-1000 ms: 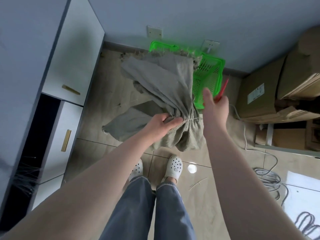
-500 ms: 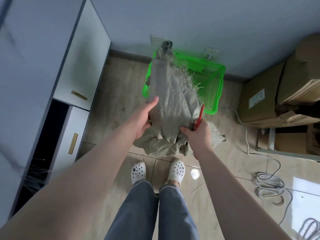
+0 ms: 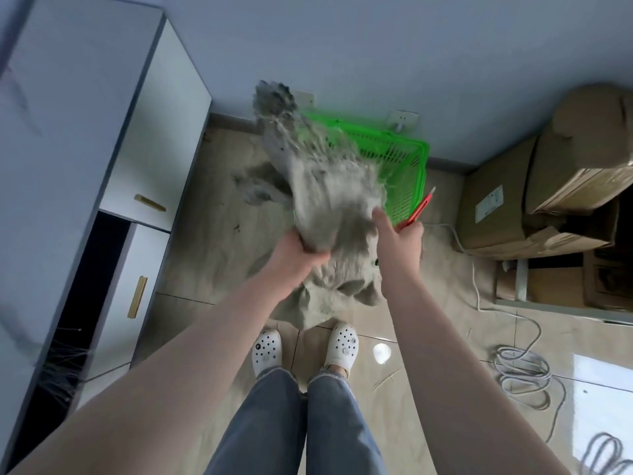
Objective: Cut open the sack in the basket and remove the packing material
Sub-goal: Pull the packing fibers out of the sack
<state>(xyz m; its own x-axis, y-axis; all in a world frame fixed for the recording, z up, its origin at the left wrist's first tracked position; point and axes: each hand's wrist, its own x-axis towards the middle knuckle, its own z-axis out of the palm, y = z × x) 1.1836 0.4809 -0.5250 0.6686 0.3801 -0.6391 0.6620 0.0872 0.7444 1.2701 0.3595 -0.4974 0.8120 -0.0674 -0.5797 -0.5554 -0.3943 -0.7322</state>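
A grey woven sack [image 3: 329, 186] hangs bunched and blurred in front of me, its frayed end up near the wall. My left hand [image 3: 296, 250] grips the sack's gathered fabric from the left. My right hand [image 3: 399, 234] holds a red utility knife [image 3: 419, 209] and touches the sack's right side with its fingers. Behind the sack, a bright green plastic basket [image 3: 407, 173] stands on the floor against the wall. More grey sack fabric [image 3: 325, 303] droops below my hands toward my feet.
White cabinets with gold handles [image 3: 147, 200] line the left side. Cardboard boxes [image 3: 548, 193] are stacked at the right. A white cable [image 3: 520, 368] lies coiled on the tiled floor to the right of my feet. Wall sockets [image 3: 400, 120] sit above the basket.
The sack has swung and bunched higher, now blurred with motion. My left hand has closed round the fabric from below. My right hand has lifted slightly, knife still in it.
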